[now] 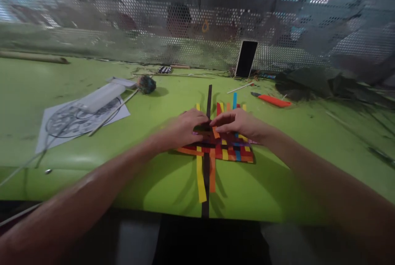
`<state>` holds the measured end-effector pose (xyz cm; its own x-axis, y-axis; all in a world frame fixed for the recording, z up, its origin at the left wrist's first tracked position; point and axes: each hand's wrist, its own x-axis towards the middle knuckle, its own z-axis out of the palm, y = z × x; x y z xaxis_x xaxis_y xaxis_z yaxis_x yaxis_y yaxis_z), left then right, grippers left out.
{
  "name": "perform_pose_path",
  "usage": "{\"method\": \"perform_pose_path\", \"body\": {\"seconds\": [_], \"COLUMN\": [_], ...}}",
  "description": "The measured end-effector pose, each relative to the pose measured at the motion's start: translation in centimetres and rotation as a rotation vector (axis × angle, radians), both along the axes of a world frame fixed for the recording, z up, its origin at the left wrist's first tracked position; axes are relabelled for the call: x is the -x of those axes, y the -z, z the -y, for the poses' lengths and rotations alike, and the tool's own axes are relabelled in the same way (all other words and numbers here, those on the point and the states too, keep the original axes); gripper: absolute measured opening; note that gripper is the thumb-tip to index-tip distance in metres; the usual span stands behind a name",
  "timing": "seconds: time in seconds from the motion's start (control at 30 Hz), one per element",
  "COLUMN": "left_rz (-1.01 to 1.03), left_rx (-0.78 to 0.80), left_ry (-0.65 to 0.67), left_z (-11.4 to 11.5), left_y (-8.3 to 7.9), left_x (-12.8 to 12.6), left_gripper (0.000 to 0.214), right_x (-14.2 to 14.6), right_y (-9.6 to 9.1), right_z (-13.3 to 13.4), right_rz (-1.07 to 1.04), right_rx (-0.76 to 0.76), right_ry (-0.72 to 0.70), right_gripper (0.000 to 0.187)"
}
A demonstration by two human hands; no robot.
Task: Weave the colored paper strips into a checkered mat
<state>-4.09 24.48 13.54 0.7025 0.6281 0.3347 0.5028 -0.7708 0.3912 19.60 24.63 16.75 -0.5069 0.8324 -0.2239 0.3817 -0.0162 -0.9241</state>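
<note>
A woven mat of coloured paper strips (234, 156) lies in front of me, with red, yellow, blue, orange and purple strips crossing. My right hand (239, 123) is over its right part, thumb and forefinger pinched on an orange paper strip (215, 132). My left hand (191, 127) rests at the left part, its fingers bent against the weave near a long dark strip (209, 102); what they hold is hard to make out. Toward me hang the loose ends of a yellow strip (201, 178) and an orange one. Both hands cover the middle of the weave.
A phone (246, 59) leans against the perforated metal screen (138, 30). Right of the mat lies an orange-handled cutter (273, 100). On the left are a printed sheet (52, 127), a white tubular object (100, 98) and a dark round lump (146, 84). Dark leaves (296, 86) lie far right.
</note>
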Motion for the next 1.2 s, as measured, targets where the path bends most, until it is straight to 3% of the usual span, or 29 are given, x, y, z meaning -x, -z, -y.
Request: {"method": "perform_pose_path", "body": {"seconds": [0.37,0.43,0.6,0.8,1.03,1.2], "left_rz": [-0.285,-0.318,-0.297,-0.091,-0.031,-0.039], "left_rx": [0.082,0.081,0.139,0.216,0.255,0.235], "left_ry": [0.065,0.077,0.095,0.076,0.059,0.061], "left_z": [-1.4,-1.8,-2.9,-3.1,-3.1,-3.2], "left_y": [-1.9,-2.2,-2.1,-0.4,0.4,0.6], "left_x": [-0.1,-0.2,-0.5,0.2,0.6,0.7], "left_gripper": [0.037,0.035,0.043,0.054,0.056,0.051], "right_x": [0.1,0.4,0.7,1.0,1.9,2.5], "right_y": [-0.9,-0.7,0.3,1.6,1.3,0.9], "right_z": [1.4,1.5,1.3,0.8,0.5,0.5], "right_rz": [-0.031,-0.030,0.068,0.134,0.132,0.204], "right_rx": [0.057,-0.040,-0.461,-0.661,-0.456,-0.418], "right_ry": [-0.033,-0.010,0.017,0.143,0.153,0.204], "right_gripper": [0.031,0.027,0.029,0.028,0.030,0.034]}}
